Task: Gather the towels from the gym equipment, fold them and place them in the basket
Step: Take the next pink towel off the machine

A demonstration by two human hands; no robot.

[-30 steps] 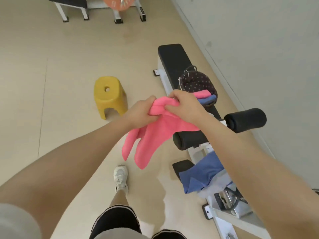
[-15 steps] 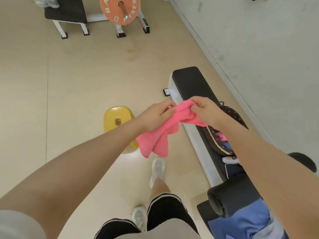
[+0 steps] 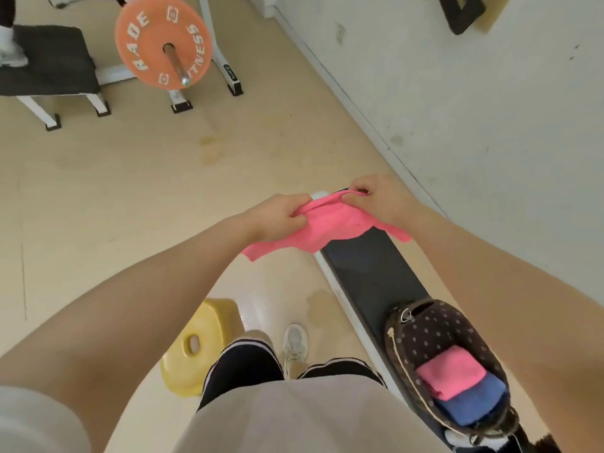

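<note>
Left hand (image 3: 281, 220): pinching the pink towel (image 3: 330, 227) at its left top edge.
Right hand (image 3: 380, 200): pinching the right top edge.
Towel: held above the bench (image 3: 369, 269), apparently not touching.
Basket (image 3: 434, 325): on bench, folded towels inside.

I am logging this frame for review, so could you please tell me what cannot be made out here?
- Head view: the basket's near end is cut off by the bottom edge.
- Whatever lies under the blue towel is covered by it and the folded pink towel.
- The far bench end is hidden behind the held towel.
</note>
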